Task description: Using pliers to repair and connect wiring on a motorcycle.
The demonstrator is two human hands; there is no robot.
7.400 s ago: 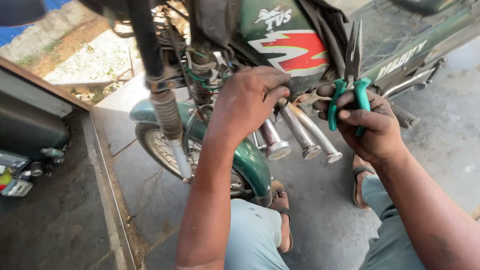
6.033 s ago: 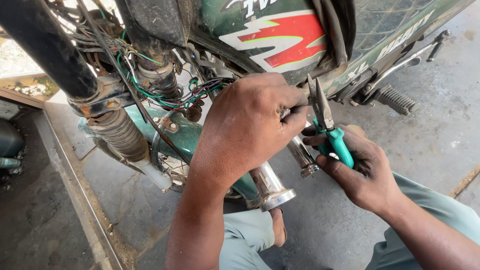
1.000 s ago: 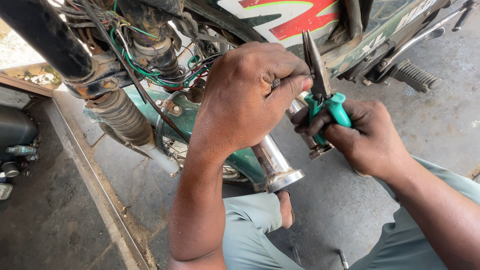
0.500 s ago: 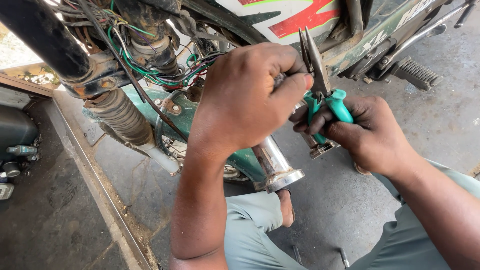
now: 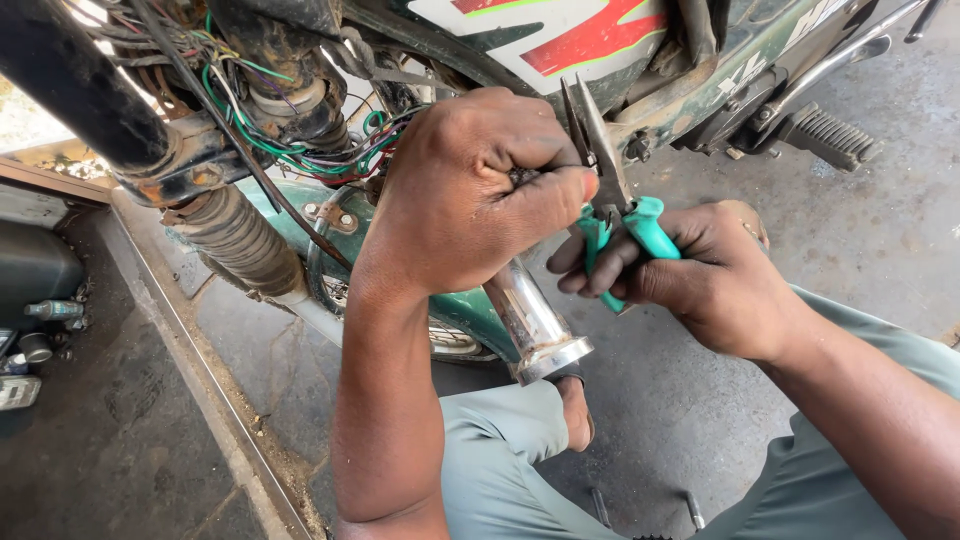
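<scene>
The right hand [image 5: 715, 275] is shown wrapped about the teal handles of a pair of long-nose pliers [image 5: 612, 190], the fingers closed firmly round them; the thin steel jaws are directed upward and stand slightly parted, their tips just below the red-and-white graphic of the fuel tank [image 5: 560, 35]. What, if anything, is caught between the jaws cannot be told. The left hand [image 5: 475, 190] is clenched in a tight fist just beside the pliers, the thumb pressed against the tool near its pivot; a small dark part is glimpsed within the fist but cannot be identified. Below the fist a chromed metal tube [image 5: 535, 325] with a flared end slopes downward, in front of the green front mudguard [image 5: 465, 305] and wheel. To the left, a ribbed rubber fork gaiter [image 5: 235, 240] and a bundle of green, red and purple wires [image 5: 300, 145] are seen under the steering head. A ribbed footpeg [image 5: 825, 135] projects at upper right. The motorcycle stands on a grey concrete floor [image 5: 880, 240], stained and sunlit, crossed at left by a raised metal edge [image 5: 200, 380]. Grey trouser legs and a sandalled foot [image 5: 575, 410] are seen below.
</scene>
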